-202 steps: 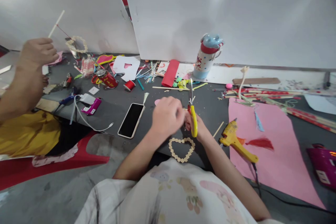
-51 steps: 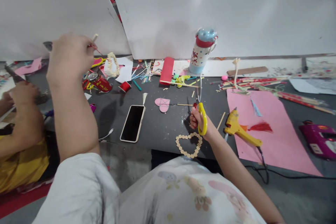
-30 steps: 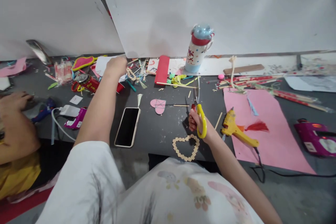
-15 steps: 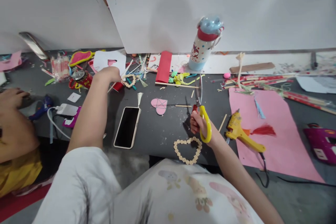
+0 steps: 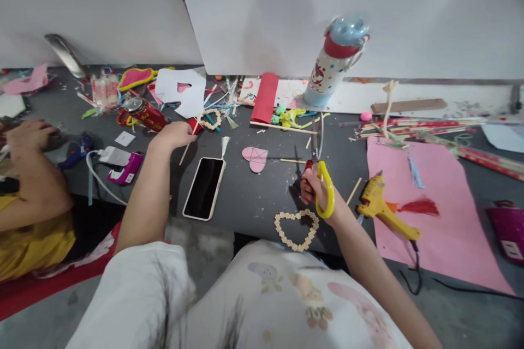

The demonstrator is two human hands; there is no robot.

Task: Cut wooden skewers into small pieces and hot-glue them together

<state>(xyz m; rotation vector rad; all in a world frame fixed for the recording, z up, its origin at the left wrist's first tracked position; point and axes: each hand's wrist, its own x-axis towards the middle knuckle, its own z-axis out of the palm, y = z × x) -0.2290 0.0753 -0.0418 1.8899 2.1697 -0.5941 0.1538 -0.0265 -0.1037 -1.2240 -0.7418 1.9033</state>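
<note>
My left hand [image 5: 174,134] is closed round a thin wooden stick [image 5: 185,151], from which a small heart-shaped ring of wood bits [image 5: 212,119] hangs by a red thread. It hovers over the dark table [image 5: 254,202], just above a black phone [image 5: 203,187]. My right hand [image 5: 317,191] grips yellow-handled scissors [image 5: 321,174], blades pointing away from me. A larger wooden heart outline [image 5: 296,229] lies at the table's near edge beside that hand. A pink paper heart [image 5: 255,158] lies in the middle.
A yellow glue gun [image 5: 382,208] rests on pink paper [image 5: 429,212] to the right. A water bottle [image 5: 335,62] stands by the white board. A red can [image 5: 143,112], red paper roll [image 5: 264,97] and scraps litter the back. Another person's hand [image 5: 28,133] is at left.
My left hand took the stick with the hanging heart from the other person at upper left and has brought it down toward the phone. My right hand kept the scissors still.
</note>
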